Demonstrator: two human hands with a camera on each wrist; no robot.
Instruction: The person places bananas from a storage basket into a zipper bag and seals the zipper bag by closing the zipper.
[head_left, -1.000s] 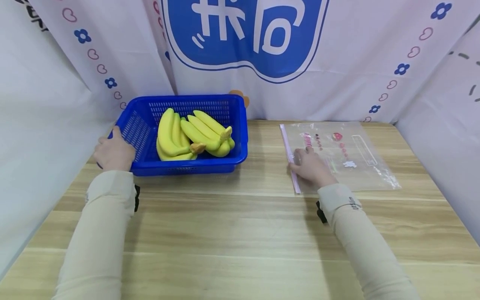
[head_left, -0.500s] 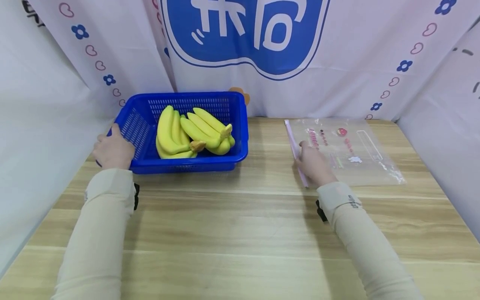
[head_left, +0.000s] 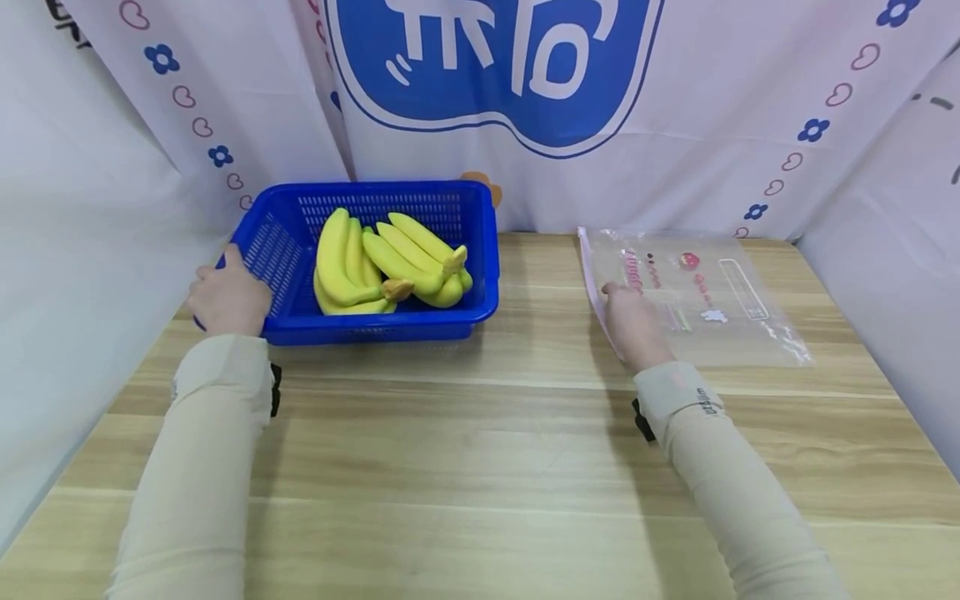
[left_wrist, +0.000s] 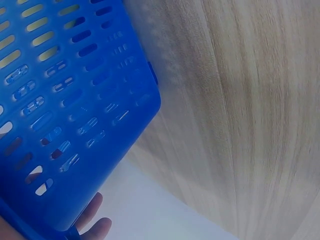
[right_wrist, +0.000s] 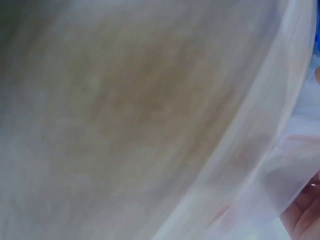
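My left hand (head_left: 230, 298) grips the left rim of a blue plastic basket (head_left: 375, 332). In the left wrist view, fingertips (left_wrist: 97, 230) show below the slotted wall of the basket (left_wrist: 120, 105). Two bunches of bananas (head_left: 345, 265) lie inside it, their stems toward the front right. At the right, my right hand (head_left: 636, 325) pinches the pink edge of a clear zip bag (head_left: 742, 337) with printed pictures. That edge bows up around the hand while the rest lies flat. Blurred clear film of the bag (right_wrist: 235, 130) fills much of the right wrist view, beside the fingers (right_wrist: 305, 210).
The wooden table (head_left: 450, 467) runs between basket and bag and toward the front. Behind them hangs a white printed curtain (head_left: 675, 183) with a blue sign, and white cloth (head_left: 82, 250) closes off the left side. The basket stands close against the curtain.
My right hand has moved slightly back and taken hold of the bag's pink edge, which has shifted right and bent upward. The left hand still grips the basket, which stays in place.
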